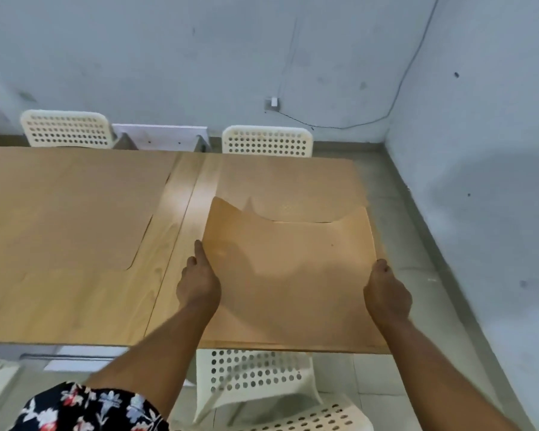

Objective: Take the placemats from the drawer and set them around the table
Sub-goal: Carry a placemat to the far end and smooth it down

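Head view: my left hand [199, 283] and right hand [386, 289] pinch the thin, floppy tan rectangular placemat [288, 265] by its side edges; it sags, so I judge it light.

Both arms stretched forward, hands apart.
Left hand [199, 283] grips the placemat's [288, 265] left edge, index finger extended; right hand [386, 292] apparently pinches its right edge, fingers hidden underneath.

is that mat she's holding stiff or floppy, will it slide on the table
Probably floppy: the placemat, held by the left hand and right hand, sags in the middle while its far corners curl up. It looks thin, so likely light. On the smooth table it may slide easily.
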